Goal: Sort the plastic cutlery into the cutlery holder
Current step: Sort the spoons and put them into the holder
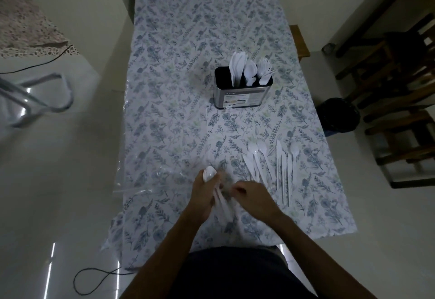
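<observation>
The metal cutlery holder (242, 97) stands mid-table with white plastic knives (237, 64), spoons (250, 70) and forks (265, 69) upright in separate compartments. Near the front edge my left hand (204, 195) is closed around a bunch of white spoons (220, 201), one bowl sticking out above the fist. My right hand (253, 196) touches the same bunch from the right, fingers pinched at the handles. More loose spoons (256, 157) and knives (284, 164) lie on the cloth just right of my hands.
A flower-patterned cloth (188, 63) covers the long table. A clear plastic bag (146, 181) lies at the table's left front. A black bin (337, 115) and wooden chairs (400, 86) stand to the right, a metal frame (35, 96) and cables on the floor to the left.
</observation>
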`<move>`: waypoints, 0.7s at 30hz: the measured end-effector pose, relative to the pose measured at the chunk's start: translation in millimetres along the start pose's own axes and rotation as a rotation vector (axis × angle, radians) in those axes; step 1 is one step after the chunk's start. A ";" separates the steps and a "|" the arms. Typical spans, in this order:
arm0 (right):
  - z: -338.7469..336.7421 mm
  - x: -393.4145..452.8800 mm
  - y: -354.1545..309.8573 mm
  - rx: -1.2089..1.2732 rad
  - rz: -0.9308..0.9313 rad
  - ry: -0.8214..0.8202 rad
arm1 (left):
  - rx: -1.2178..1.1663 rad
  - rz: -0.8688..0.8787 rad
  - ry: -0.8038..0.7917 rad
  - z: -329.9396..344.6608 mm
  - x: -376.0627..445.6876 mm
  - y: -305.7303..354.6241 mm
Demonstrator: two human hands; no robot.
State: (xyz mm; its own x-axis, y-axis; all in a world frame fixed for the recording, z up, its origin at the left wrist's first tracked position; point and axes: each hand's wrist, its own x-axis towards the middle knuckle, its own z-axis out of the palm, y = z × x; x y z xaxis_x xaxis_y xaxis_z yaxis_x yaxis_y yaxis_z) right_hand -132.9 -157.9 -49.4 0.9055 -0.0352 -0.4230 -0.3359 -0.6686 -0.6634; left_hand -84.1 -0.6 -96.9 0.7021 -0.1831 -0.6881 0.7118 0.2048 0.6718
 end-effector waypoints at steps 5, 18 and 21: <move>-34.5 33.5 47.1 -0.304 0.246 0.260 | -0.021 -0.028 -0.005 -1.4 0.3 5.6; -20.2 -15.9 20.0 -0.208 -0.023 0.105 | -0.135 -0.028 -0.051 30.2 5.6 -4.3; -18.0 -28.2 16.7 -0.260 -0.076 -0.017 | -0.213 -0.027 -0.082 50.6 5.6 -12.7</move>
State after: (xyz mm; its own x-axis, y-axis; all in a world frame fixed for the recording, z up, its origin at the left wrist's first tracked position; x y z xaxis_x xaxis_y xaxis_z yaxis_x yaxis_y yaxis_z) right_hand -159.4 -181.4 -37.4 0.9204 0.0332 -0.3895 -0.1870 -0.8375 -0.5134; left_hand -88.4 -52.8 -95.4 0.6878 -0.2668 -0.6751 0.7169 0.3955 0.5742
